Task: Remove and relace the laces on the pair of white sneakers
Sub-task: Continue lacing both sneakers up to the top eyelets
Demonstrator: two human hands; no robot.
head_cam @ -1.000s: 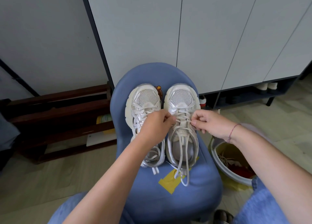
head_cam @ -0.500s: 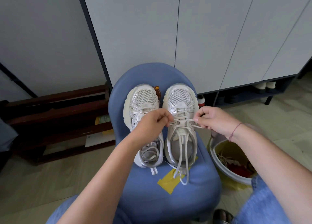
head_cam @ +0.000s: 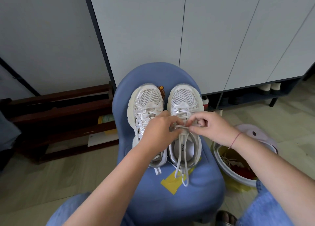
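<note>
While both hands work at one shoe, the job reads as partway through, with neither sneaker plainly finished; taking the chair seat (head_cam: pixel 196 200) as the dial and 6 o'clock as the person's side, knees in jeans (head_cam: pixel 265 208) frame the nearest edge at 5 and 7 o'clock. Just past them, a patch of yellow tape (head_cam: pixel 170 183) lies on the seat at 6 o'clock; the two free ends of the lace (head_cam: pixel 177 166) trail over the heel of the right sneaker (head_cam: pixel 185 99) and rest on that tape, so this lace is untied and loose at the top.

At the dial's centre the left hand (head_cam: pixel 160 132) has its fingers curled in and grips the lace at one side of the shoe's throat; the right hand (head_cam: pixel 214 128) pinches the same lace between thumb and forefinger at the other side, a short strand running taut between them. Beyond the hands, toward 12 o'clock, crossings sit in the lower eyelets; whether they are being pulled out or threaded back in, one view cannot say.

Touching it at 11 o'clock, the left sneaker (head_cam: pixel 146 106) shows crossings up its front, its upper rows hidden under the left wrist; I judge it either untouched or already redone. Off the seat, a basin (head_cam: pixel 226 173) stands at 4 o'clock, a wooden rack (head_cam: pixel 59 115) at 9 o'clock, cabinet doors (head_cam: pixel 204 38) farthest at 12.
</note>
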